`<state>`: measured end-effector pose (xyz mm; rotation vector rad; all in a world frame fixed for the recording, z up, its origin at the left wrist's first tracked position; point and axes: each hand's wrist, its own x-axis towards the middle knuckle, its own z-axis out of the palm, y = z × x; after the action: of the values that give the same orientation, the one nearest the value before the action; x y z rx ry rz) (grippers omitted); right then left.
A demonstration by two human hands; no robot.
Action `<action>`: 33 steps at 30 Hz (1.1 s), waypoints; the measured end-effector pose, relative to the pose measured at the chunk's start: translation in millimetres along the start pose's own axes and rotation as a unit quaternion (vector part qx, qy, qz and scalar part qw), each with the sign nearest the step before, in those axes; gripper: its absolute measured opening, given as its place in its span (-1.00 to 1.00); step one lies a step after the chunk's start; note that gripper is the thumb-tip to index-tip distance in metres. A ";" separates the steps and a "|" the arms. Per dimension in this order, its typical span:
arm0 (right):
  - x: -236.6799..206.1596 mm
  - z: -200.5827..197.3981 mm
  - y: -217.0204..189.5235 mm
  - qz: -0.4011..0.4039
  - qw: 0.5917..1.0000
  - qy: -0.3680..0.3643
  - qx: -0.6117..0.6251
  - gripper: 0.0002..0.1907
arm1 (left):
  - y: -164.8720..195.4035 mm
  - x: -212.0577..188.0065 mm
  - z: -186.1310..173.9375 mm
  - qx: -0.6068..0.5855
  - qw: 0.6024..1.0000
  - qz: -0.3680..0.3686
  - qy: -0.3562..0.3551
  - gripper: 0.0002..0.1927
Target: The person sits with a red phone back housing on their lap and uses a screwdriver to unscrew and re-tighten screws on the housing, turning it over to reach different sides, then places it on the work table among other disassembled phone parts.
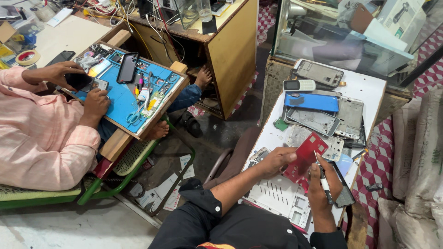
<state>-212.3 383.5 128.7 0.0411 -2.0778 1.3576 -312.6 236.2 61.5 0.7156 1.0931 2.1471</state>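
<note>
Low and right of centre in the frame, the left hand [276, 160] grips a red phone panel [305, 159] by its edge, tilted up off the white table [369, 90] so its face is reachable. The right hand [324, 184] is closed around a thin tool [323, 177], tip against the panel. Spare phone frames [318, 119] lie just above; at upper left a co-worker's hands [76, 85] work on a blue mat [122, 99].

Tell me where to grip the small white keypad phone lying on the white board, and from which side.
Grip the white keypad phone across its two long edges, coming straight down from above. It lies flat with its long axis running left to right, and its top face is uncovered. The blue phone panel lies close along its near edge, so fingers probably need to slip in carefully there.
</note>
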 end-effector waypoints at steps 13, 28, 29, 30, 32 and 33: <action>3.3 -0.7 -6.8 0.004 1.000 -0.008 0.027 -0.70 | -0.6 -0.7 -4.9 -0.001 0.998 0.015 -0.053 -0.25; -2.7 -1.5 13.1 0.017 0.999 -0.009 0.041 -0.72 | 9.8 -1.4 3.4 -0.014 1.000 0.009 -0.026 -0.33; -3.0 -1.9 14.6 0.016 1.000 -0.011 0.021 -0.72 | 11.5 -2.1 5.6 -0.016 1.000 0.007 -0.017 -0.33; -2.9 -2.5 15.8 0.014 1.000 -0.014 0.000 -0.72 | 13.2 -2.7 7.5 -0.018 1.000 0.005 -0.008 -0.33; -2.5 -3.3 16.5 0.009 0.999 -0.019 -0.025 -0.73 | 16.3 -3.1 10.3 -0.017 1.000 0.013 -0.007 -0.31; -2.1 -3.5 16.0 0.007 0.999 -0.020 -0.029 -0.74 | 17.6 -3.1 11.2 -0.017 1.000 0.017 -0.007 -0.30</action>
<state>-214.7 393.2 115.6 0.0304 -2.1537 1.3146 -307.7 231.4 81.4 0.7369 1.0430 2.1806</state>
